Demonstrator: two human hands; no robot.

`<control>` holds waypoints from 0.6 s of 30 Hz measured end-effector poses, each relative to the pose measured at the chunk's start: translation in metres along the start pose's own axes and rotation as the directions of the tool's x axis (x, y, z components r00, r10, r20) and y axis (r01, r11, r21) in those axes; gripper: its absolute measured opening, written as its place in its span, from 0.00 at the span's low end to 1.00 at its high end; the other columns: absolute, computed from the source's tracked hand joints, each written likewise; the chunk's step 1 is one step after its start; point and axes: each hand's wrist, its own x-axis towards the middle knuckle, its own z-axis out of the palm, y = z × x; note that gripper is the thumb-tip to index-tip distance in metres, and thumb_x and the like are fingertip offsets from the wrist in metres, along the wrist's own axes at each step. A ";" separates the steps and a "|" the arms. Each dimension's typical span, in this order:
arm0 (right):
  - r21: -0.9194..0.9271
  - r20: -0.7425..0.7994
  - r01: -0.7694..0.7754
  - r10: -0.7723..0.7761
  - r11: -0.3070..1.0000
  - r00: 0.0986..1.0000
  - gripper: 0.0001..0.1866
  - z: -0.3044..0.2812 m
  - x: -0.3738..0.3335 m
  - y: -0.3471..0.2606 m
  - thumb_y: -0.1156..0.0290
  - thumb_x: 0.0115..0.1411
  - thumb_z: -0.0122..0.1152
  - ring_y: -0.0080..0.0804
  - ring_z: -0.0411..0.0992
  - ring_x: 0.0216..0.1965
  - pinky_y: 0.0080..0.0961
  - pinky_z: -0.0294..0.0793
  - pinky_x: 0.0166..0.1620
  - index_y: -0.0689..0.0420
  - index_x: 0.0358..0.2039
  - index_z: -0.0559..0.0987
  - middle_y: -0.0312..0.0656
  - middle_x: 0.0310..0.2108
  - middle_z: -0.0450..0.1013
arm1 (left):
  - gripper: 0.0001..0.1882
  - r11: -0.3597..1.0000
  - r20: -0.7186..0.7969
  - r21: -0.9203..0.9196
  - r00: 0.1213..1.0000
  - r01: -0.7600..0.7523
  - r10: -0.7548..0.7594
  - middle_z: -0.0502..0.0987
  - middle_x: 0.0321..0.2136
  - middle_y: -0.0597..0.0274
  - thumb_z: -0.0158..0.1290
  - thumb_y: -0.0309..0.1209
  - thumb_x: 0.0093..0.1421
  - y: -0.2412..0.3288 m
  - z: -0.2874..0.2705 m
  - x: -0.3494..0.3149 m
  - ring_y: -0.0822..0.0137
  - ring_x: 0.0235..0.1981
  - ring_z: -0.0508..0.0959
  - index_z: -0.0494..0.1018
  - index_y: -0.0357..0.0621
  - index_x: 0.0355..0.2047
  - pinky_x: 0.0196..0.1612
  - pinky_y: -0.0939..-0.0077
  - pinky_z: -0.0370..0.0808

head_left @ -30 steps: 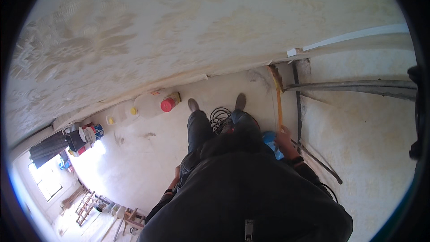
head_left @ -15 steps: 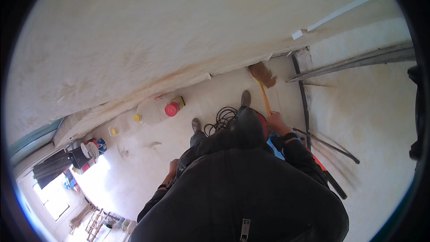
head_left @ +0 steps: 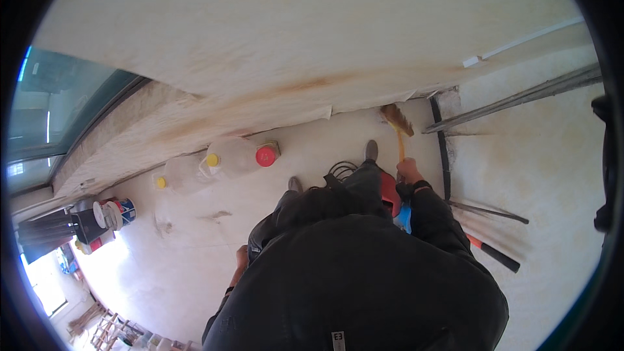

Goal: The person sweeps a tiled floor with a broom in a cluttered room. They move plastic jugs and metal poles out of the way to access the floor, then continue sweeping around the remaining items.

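My right hand (head_left: 408,170) is closed around the yellow handle of a broom (head_left: 398,123), out ahead of my right leg. The broom's brown bristles are at the floor close to the foot of the wall, near the corner. My left hand (head_left: 242,259) hangs low beside my left leg. Its fingers are mostly hidden, and I see nothing in it. A coil of black cable (head_left: 342,169) lies between my feet, partly covered by my legs. Beside my right leg are a red object (head_left: 389,190) and a blue one (head_left: 403,217), both largely hidden.
Along the wall to the left stand a red-lidded container (head_left: 266,156) and clear jugs (head_left: 234,155) with yellow caps. Farther left are stacked buckets (head_left: 116,213). At right, a dark bar (head_left: 491,211) and a red-and-black handle (head_left: 497,257) lie near the side wall (head_left: 533,156).
The view has shifted, bringing more of the window in at left. My right hand has moved forward with the broom, whose head has turned and looks narrower. The left hand stays low.
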 end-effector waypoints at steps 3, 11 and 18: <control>-0.097 0.059 0.014 -0.008 0.995 0.998 0.14 0.020 -0.038 -0.016 0.77 0.53 0.52 0.46 0.78 0.25 0.42 0.75 0.28 0.68 0.38 0.80 0.54 0.25 0.78 | 0.16 0.998 0.028 -0.023 0.998 0.053 -0.052 0.82 0.34 0.47 0.57 0.37 0.58 -0.032 -0.031 -0.004 0.58 0.35 0.83 0.80 0.35 0.38 0.38 0.64 0.78; -0.319 0.004 0.209 -0.219 0.925 0.976 0.16 0.009 -0.163 -0.022 0.73 0.56 0.54 0.63 0.77 0.34 0.46 0.76 0.38 0.63 0.44 0.80 0.61 0.32 0.77 | 0.16 0.982 0.128 -0.112 0.982 0.152 -0.138 0.81 0.30 0.51 0.59 0.35 0.59 0.024 -0.134 -0.016 0.66 0.26 0.81 0.76 0.34 0.41 0.26 0.70 0.78; 0.476 -0.010 -0.175 0.205 0.862 0.979 0.26 -0.025 -0.231 0.005 0.73 0.58 0.57 0.28 0.72 0.20 0.27 0.70 0.22 0.59 0.58 0.73 0.43 0.22 0.74 | 0.15 0.906 0.213 0.327 0.955 -0.269 0.206 0.83 0.36 0.47 0.61 0.38 0.57 -0.024 -0.111 0.032 0.54 0.36 0.84 0.82 0.39 0.37 0.42 0.63 0.79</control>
